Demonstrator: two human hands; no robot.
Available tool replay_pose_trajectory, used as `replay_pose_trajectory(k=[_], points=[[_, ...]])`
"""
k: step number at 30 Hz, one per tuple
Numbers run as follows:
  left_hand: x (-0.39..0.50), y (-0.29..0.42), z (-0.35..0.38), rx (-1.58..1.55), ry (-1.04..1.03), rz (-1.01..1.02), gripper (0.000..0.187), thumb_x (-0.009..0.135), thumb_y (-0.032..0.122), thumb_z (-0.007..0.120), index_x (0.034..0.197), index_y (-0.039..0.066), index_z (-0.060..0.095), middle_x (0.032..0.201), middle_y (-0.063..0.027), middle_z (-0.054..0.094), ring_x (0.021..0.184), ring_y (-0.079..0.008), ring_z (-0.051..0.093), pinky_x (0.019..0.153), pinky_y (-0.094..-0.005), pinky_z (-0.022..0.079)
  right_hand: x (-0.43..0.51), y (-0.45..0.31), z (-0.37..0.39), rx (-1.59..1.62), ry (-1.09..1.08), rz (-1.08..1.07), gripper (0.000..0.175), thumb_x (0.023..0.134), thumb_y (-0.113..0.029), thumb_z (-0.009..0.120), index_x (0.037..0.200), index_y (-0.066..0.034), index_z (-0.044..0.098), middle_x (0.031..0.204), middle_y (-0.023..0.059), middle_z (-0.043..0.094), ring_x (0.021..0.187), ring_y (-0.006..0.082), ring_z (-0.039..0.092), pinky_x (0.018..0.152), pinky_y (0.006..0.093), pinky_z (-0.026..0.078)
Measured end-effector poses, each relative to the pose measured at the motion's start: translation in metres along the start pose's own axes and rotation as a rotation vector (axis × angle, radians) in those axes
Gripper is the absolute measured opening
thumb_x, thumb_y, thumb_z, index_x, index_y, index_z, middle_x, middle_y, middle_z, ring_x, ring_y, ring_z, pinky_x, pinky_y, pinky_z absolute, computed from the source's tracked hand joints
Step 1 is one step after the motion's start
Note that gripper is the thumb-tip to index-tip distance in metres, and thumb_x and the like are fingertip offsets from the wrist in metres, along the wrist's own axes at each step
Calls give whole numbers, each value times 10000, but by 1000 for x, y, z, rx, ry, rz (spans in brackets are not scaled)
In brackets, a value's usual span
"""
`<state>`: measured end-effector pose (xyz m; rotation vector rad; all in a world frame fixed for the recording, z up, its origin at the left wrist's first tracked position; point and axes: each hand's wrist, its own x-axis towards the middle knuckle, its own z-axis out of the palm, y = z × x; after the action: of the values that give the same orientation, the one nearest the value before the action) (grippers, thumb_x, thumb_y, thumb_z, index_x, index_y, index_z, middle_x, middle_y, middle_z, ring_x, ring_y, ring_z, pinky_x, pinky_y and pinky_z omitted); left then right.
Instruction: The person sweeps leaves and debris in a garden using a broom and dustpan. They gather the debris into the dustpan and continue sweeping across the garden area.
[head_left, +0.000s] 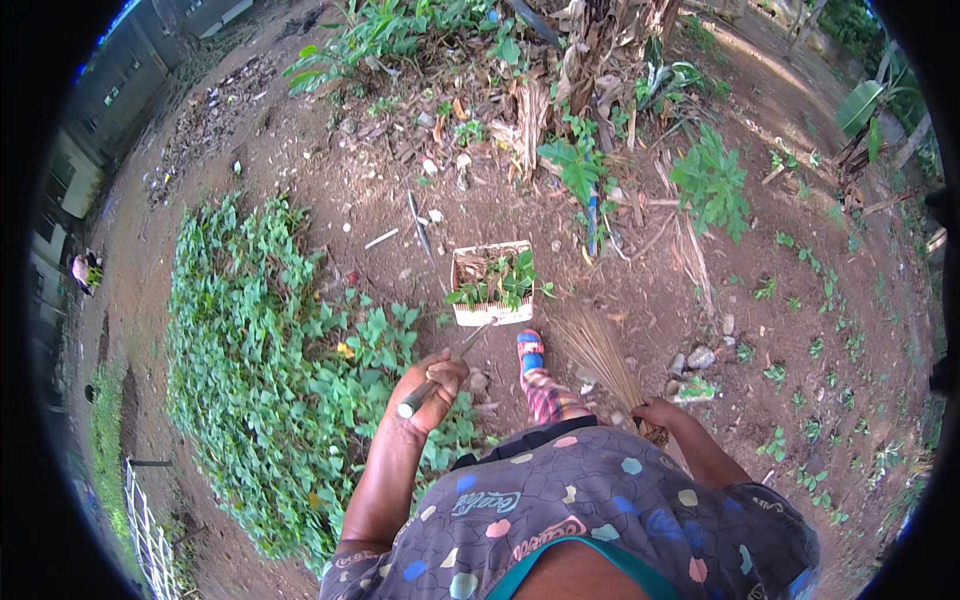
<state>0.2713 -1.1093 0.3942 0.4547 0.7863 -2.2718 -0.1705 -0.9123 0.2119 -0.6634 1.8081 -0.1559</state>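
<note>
My left hand is closed around the dark handle of a long-handled dustpan. The white pan lies out in front of me on the bare soil, holding green leafy cuttings and dry brown plant scraps. On the right, my right hand grips the bound end of a stick broom, whose bristles fan out over the soil to the right of the pan. One foot in a sandal and blue sock stands just below the pan.
Leafy ground vines spread on the left. A dark stick and a short pale rod lie beyond the pan. Stones rest at right. Banana stems and dry leaves stand ahead. Far left, a person is near a building.
</note>
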Motion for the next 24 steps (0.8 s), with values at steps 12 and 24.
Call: replay_pose_trajectory(k=[12, 24], points=[[206, 115, 340, 451, -98, 157, 136, 1064, 105, 282, 1067, -21, 334, 766, -32, 438, 585, -86, 465, 484, -205, 509, 154, -338, -121, -231, 40, -319, 609, 793, -388, 751, 1242, -4, 604, 1003, 153, 707, 914, 215, 667, 827, 360, 510], [609, 338, 676, 1662, 64, 892, 332, 941, 147, 558, 1194, 8, 393, 853, -153, 599, 730, -282, 626, 597, -419, 525, 251, -645, -184, -82, 55, -264, 932, 799, -432, 717, 1498, 38, 318, 1124, 240, 657, 1020, 307, 652, 908, 358, 490]])
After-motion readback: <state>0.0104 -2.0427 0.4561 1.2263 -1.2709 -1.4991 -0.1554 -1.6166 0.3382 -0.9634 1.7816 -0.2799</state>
